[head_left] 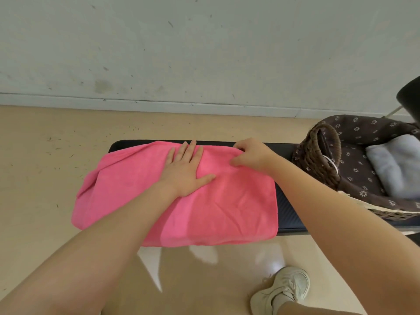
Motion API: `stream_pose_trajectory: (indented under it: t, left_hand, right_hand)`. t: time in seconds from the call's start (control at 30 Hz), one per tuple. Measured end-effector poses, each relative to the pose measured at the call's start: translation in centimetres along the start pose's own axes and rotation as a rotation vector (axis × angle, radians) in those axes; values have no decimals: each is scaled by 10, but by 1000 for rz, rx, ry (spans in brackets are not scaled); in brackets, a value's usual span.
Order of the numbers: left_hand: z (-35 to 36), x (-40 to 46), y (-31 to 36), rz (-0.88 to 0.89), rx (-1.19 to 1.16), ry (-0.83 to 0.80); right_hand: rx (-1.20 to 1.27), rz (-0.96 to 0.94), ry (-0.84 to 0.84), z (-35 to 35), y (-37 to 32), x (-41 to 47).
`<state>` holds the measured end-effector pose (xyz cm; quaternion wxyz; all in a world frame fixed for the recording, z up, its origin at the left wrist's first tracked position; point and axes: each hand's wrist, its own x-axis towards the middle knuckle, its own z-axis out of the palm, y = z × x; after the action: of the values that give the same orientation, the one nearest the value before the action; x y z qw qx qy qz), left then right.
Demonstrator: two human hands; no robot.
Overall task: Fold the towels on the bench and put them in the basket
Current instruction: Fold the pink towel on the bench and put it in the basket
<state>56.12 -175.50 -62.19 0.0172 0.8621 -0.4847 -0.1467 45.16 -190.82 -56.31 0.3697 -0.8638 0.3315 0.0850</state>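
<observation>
A pink towel [227, 201] lies spread over the black bench [288, 214], its left end hanging past the bench's edge. My left hand [185, 169] rests flat on the towel near its far edge, fingers apart. My right hand [251, 155] pinches the towel's far right corner between thumb and fingers. At the right stands a wicker basket [318, 155] with a dark flowered lining, and a folded pale blue towel [395, 167] lies inside it.
A grey wall and its skirting run behind the bench. Beige floor lies around it. My shoe [281, 289] stands on the floor below the bench's front edge. A dark object [410, 94] sits at the far right above the basket.
</observation>
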Motion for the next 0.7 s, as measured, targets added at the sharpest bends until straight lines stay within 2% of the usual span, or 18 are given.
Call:
stream_pose_trajectory:
  t: [0.13,0.23,0.27,0.37,0.43,0.57,0.7]
  left_hand:
    - [0,1,-3,14,-5,-5]
    - [1,1,-3,17,1,0]
    - [1,1,-3,16,3,1]
    - [2,2,-4,14,8,7]
    - [2,1,-5,13,9,16]
    - [-3,1,-5,2,-57,3]
    - [-4,-1,-11,-6,-21,7]
  right_hand:
    - [359,39,-109,-11,-4,0]
    - [445,86,-183,-23,0,-1]
    - [371,93,-155,-27,2,0]
    - [-169,41,63,-33,9,4]
    - [-400,14,169,-31,15,8]
    - [-535,149,233,-20,25,9]
    - [-618,65,284,-1,27,4]
